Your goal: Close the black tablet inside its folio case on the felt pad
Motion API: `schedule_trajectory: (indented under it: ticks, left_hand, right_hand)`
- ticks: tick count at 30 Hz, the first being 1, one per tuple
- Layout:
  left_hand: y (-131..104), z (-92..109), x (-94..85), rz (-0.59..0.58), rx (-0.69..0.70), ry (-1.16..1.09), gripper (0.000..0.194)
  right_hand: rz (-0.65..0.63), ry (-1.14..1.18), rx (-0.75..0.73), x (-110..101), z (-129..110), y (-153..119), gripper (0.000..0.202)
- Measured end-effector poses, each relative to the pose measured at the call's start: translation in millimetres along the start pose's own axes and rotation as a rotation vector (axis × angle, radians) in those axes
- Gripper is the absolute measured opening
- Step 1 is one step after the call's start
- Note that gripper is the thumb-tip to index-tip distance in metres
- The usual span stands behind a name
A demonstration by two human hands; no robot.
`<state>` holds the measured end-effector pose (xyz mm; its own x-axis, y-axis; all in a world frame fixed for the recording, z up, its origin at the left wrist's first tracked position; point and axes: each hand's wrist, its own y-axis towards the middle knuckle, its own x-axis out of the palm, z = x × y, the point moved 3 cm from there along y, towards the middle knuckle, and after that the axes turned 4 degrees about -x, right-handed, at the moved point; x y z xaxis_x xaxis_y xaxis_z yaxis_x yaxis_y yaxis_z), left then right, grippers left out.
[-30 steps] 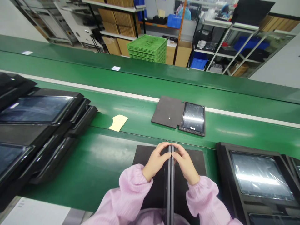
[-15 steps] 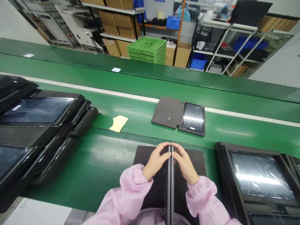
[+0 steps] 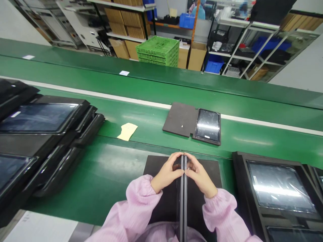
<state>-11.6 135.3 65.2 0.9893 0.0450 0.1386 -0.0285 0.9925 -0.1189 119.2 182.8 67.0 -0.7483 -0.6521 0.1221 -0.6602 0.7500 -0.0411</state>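
Note:
Two slim dark tablets stand on edge, side by side and nearly touching, in front of my body. My left hand [image 3: 168,170] has thumb and fingers closed round the far end of the left tablet [image 3: 181,198]. In the same way my right hand [image 3: 199,172] grips the far end of the right tablet [image 3: 185,201]. Both thumbs lie close together at the near edges, and the fingertips meet at the far end. Beneath them is a dark foam sheet [image 3: 161,211]. The tablets' screens face sideways and are mostly out of sight.
Stacks of tablets in black foam trays stand at left [image 3: 73,116] and right [image 3: 239,174]. Ahead, another tablet [image 3: 207,126] lies by a foam flap [image 3: 180,119] on the green belt [image 3: 106,114]. A torn yellow paper [image 3: 127,131] lies left of it. Behind are green crates [image 3: 158,50].
Both thumbs have slid slightly toward me along the tablet edges, and the wrists have spread a little apart. The tablets stay upright between my hands.

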Motion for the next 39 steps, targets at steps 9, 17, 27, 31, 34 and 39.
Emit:
schedule_trajectory:
  ticks: [9,17,27,31,34,39]
  left_hand:
    - [-2.1,4.5,-0.1,-0.043,-0.017,0.043,0.057]
    - [-3.8,6.7,1.8,-0.072,-0.017,0.087,0.064]
    - [-4.4,-5.2,-0.2,-0.081,-0.004,-0.097,0.066]
    - [-3.7,-6.8,-0.9,-0.090,0.005,-0.124,0.066]
    - [-3.6,-5.7,-1.0,-0.078,-0.011,-0.111,0.066]
    - [-3.3,-3.3,0.0,-0.069,-0.021,-0.103,0.066]
  right_hand:
    - [-0.038,0.000,0.001,0.1,0.4,-2.1,0.062]
    - [-0.070,-0.044,0.003,-2.0,-0.4,-5.3,0.069]
    - [0.219,-0.529,-0.254,15.4,-6.6,-32.5,0.042]
    - [0.226,-0.744,-0.328,25.2,-11.3,-40.7,0.037]
    - [0.242,-0.966,-0.395,29.6,-11.9,-41.4,0.039]
    - [0.271,-1.168,-0.394,35.1,-9.8,-42.0,0.042]
